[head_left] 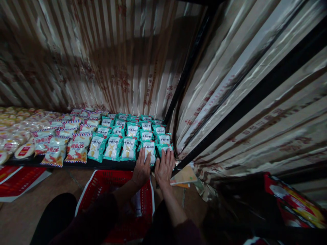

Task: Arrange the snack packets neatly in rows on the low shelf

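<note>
Plainly, the teal-and-white snack packets (129, 148) sit in rows at the right front corner of the black shelf (102, 165). The left hand (141, 170) and right hand (164, 167) touch the endmost front packets, fingers extended, unclenched. Stripe-edged snack bags (77, 148) adjoin leftward; a shopping basket (88, 195) (red, white-rimmed) sits below the front edge.

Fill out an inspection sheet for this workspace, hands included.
Surface: black shelf, loaded with wrapped snacks.
Job's things: teal packets in rows at the shelf's right end.
Clutter: striped packets left of the teal ones; red basket in front of the shelf, contents too shadowed to name.
Hands: left hand and right hand, fingers spread on neighbouring front teal packets.
Cables: nothing seen.
Surroundings: wrinkled sheeting behind and right; dim light.
</note>
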Action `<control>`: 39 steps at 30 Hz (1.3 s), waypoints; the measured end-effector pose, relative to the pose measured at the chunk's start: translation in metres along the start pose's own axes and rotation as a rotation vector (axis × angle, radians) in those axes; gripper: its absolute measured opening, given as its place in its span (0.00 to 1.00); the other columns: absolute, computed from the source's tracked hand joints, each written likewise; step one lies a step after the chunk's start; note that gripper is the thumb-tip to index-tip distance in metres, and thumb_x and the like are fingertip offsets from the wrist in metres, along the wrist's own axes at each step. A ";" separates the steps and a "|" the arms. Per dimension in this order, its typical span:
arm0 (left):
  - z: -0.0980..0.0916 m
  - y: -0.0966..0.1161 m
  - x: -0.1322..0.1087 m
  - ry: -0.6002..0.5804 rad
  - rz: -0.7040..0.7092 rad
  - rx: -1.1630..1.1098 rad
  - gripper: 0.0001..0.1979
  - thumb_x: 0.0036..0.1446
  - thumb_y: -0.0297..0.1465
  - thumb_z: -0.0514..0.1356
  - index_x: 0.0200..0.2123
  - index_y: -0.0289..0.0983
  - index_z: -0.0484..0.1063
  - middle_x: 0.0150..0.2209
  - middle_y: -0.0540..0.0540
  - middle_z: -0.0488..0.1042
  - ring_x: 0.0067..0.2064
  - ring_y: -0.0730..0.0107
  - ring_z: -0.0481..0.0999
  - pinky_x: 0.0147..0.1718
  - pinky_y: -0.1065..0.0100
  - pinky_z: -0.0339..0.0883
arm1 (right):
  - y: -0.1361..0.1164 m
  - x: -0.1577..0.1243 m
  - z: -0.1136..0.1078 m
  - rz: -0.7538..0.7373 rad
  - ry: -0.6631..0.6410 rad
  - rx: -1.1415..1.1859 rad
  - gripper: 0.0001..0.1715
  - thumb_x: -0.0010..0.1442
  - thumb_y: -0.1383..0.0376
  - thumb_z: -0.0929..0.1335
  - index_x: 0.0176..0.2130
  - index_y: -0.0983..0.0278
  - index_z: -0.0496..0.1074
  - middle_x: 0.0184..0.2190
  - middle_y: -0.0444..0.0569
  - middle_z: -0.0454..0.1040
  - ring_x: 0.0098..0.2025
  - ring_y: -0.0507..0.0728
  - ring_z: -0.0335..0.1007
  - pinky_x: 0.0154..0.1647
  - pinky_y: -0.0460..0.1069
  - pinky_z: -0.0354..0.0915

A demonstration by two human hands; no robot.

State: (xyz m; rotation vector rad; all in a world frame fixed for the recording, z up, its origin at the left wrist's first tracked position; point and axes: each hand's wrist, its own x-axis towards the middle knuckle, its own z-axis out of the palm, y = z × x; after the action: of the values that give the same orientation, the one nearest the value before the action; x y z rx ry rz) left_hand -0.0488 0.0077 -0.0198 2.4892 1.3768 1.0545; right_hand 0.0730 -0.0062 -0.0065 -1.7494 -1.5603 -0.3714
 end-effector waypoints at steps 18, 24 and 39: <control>0.004 -0.016 0.001 -0.009 -0.006 -0.245 0.33 0.62 0.29 0.45 0.66 0.27 0.34 0.68 0.30 0.39 0.68 0.52 0.34 0.63 0.43 0.48 | -0.046 0.047 0.023 -0.134 -0.206 0.213 0.27 0.66 0.62 0.55 0.59 0.70 0.62 0.63 0.59 0.57 0.67 0.62 0.46 0.62 0.63 0.54; -0.004 -0.011 0.011 0.003 -0.049 -0.285 0.33 0.61 0.26 0.43 0.66 0.28 0.33 0.68 0.32 0.38 0.68 0.54 0.31 0.64 0.45 0.45 | -0.047 0.071 0.026 -0.166 -0.253 0.173 0.27 0.66 0.63 0.54 0.58 0.72 0.64 0.64 0.60 0.56 0.68 0.61 0.43 0.64 0.60 0.52; 0.019 -0.020 0.037 0.028 -0.324 -0.379 0.37 0.54 0.30 0.52 0.64 0.23 0.41 0.66 0.27 0.44 0.68 0.49 0.40 0.63 0.48 0.45 | -0.055 0.137 0.053 -0.187 -0.582 -0.078 0.25 0.68 0.59 0.55 0.58 0.65 0.65 0.60 0.57 0.64 0.63 0.63 0.56 0.64 0.63 0.40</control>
State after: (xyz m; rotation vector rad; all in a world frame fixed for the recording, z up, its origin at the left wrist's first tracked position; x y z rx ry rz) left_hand -0.0386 0.0527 -0.0229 1.9176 1.3738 1.1521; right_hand 0.0366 0.1282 0.0659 -1.8776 -2.1494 -0.0009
